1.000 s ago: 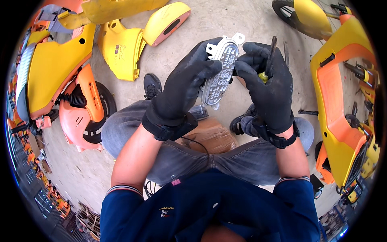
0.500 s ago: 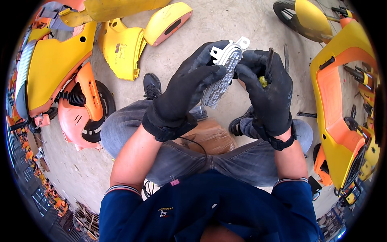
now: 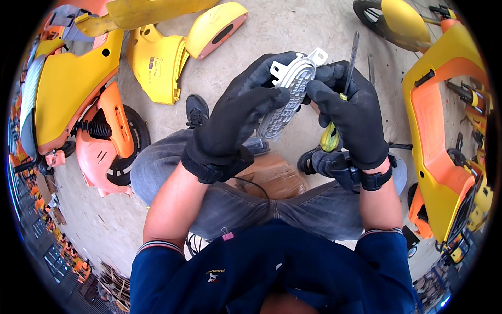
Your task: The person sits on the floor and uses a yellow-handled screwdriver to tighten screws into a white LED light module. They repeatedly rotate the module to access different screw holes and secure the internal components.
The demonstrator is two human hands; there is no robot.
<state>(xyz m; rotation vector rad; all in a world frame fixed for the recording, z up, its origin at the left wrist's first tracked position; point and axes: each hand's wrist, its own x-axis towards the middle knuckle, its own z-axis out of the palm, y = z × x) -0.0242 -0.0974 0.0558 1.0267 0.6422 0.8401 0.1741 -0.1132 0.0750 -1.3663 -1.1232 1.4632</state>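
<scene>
In its black glove, my left hand [image 3: 238, 107] is closed around a long oval lamp [image 3: 289, 99] with a clear ribbed lens and a white housing. White mounting tabs with holes stick out at its far end. My right hand [image 3: 355, 115], gloved too, grips a screwdriver [image 3: 330, 137] with a yellow-green handle. Its dark shaft points away from me, past the knuckles. The right fingertips lie at the lamp's right edge; whether they also pinch it I cannot tell. The lamp is tilted, lens toward me.
Below my hands a cardboard box [image 3: 277, 175] lies between my legs, with a thin black cable. Yellow body panels [image 3: 157, 65] rest on the concrete floor at the far left. A yellow-orange scooter [image 3: 73, 99] stands left, and another yellow-orange scooter frame [image 3: 431, 152] right.
The screwdriver has turned in my right hand: more of its shaft and handle now shows. My right hand has shifted slightly; the left still holds the lamp almost in place.
</scene>
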